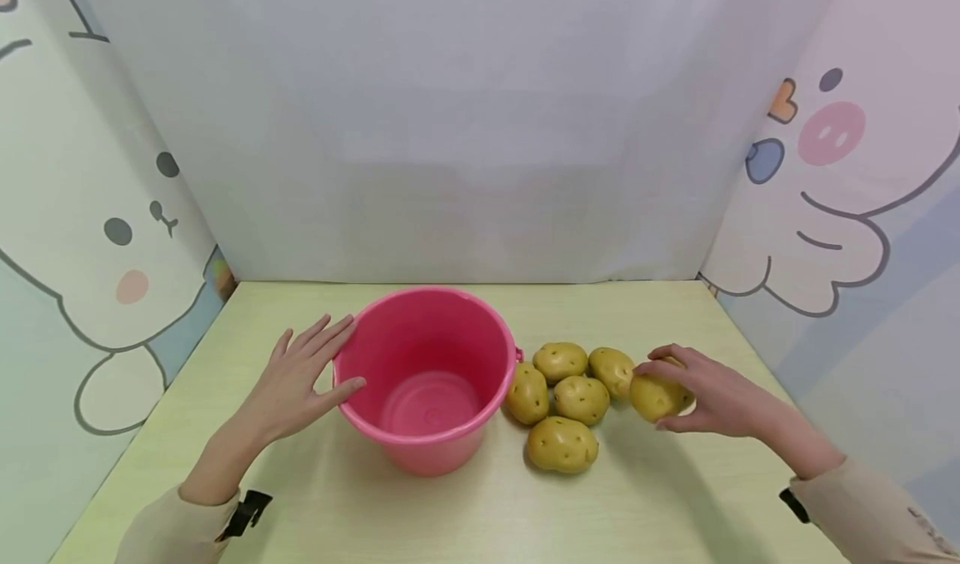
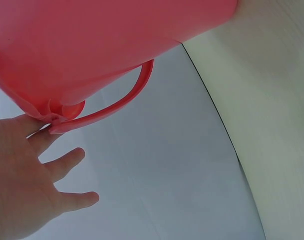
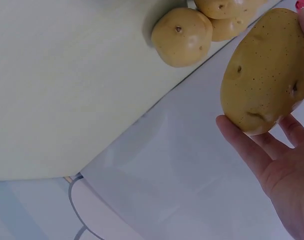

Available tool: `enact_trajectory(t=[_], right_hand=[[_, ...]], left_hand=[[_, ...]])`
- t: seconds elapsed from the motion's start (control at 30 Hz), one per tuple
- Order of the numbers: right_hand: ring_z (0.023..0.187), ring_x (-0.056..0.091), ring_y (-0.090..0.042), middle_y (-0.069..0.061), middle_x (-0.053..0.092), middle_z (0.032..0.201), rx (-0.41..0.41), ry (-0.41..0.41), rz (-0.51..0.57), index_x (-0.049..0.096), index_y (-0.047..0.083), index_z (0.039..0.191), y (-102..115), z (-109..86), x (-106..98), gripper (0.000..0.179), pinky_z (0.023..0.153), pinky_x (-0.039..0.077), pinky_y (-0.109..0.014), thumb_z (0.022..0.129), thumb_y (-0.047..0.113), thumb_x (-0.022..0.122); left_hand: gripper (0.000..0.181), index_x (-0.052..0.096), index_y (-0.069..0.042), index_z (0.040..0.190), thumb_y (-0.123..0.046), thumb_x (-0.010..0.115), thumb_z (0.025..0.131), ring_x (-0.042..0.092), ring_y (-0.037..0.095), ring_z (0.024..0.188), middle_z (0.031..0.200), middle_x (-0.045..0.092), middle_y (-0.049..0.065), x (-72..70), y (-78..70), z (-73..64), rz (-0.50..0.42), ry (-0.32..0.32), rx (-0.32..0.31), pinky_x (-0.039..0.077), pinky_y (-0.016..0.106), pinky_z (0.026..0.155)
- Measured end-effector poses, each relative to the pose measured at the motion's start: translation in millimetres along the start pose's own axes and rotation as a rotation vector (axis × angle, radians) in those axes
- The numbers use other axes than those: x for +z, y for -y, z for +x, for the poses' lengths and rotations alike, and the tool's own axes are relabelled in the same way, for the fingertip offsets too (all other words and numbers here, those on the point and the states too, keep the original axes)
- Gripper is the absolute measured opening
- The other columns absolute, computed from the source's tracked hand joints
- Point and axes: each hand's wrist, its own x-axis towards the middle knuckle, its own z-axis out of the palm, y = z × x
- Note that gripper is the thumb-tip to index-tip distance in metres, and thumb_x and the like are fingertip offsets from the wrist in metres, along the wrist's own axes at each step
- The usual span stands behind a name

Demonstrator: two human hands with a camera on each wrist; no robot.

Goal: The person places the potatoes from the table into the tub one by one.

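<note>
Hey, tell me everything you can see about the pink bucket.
The bucket is pink, round and smooth, apparently plastic, with a rounded rim and a curved handle hanging outside. It stands upright on the table, mouth open, its round floor visible inside. The left hand touches the rim. A potato lies close on its right; I can't tell whether they touch.

Soft shadows on table [image 1: 480, 518]; wrist views dimmer.
</note>
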Motion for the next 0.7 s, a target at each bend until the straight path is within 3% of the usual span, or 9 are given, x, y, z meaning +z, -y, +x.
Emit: enact_trajectory(t=[0.7], right_hand=[[0.088, 0.05, -0.021, -0.005, 0.049, 0.106, -0.061, -0.032, -0.061, 0.054, 0.019, 0.113, -4.7, 25.7, -47.5, 0.059, 0.062, 0.047, -0.037, 0.063, 0.039, 0.077]], left_hand=[[0.074, 0.037, -0.009, 0.135, -0.041, 0.065, 0.074, 0.022, 0.035, 0.124, 0.135, 0.035, 0.011, 0.7, 0.7, -0.8, 0.0, -0.006, 0.004, 0.013, 0.063, 0.093]])
